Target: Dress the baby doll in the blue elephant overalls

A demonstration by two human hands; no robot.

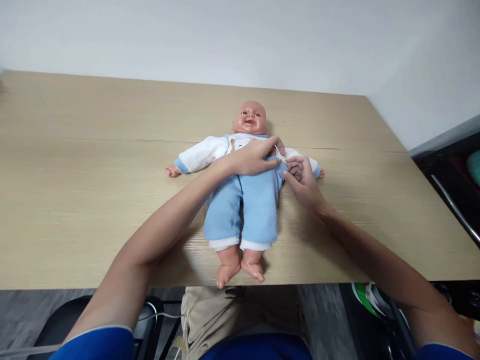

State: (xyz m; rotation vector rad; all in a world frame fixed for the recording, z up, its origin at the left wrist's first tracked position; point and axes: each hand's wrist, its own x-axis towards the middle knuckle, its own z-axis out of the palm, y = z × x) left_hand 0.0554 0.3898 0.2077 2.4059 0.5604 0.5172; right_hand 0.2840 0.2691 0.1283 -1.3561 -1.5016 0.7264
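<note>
A baby doll (258, 207) lies face up on the wooden table, feet toward me and arms spread out. It is dressed in a white jacket (204, 154) with blue cuffs and light blue trousers (223, 212) with white hems. My left hand (257, 156) reaches across the doll's belly, thumb and index finger closed on the jacket's edge at the doll's side. Facing it, my right hand (303, 180) pinches the same bit of white cloth, its other fingers curled. Part of the doll's chest is hidden behind my left hand.
The light wooden table (93, 210) meets a white wall (187, 40) at the back. At the right edge stands a black rack-like thing (446, 175). Below the front edge are a black chair (63, 325) and a dark container (367, 325) with something green and white.
</note>
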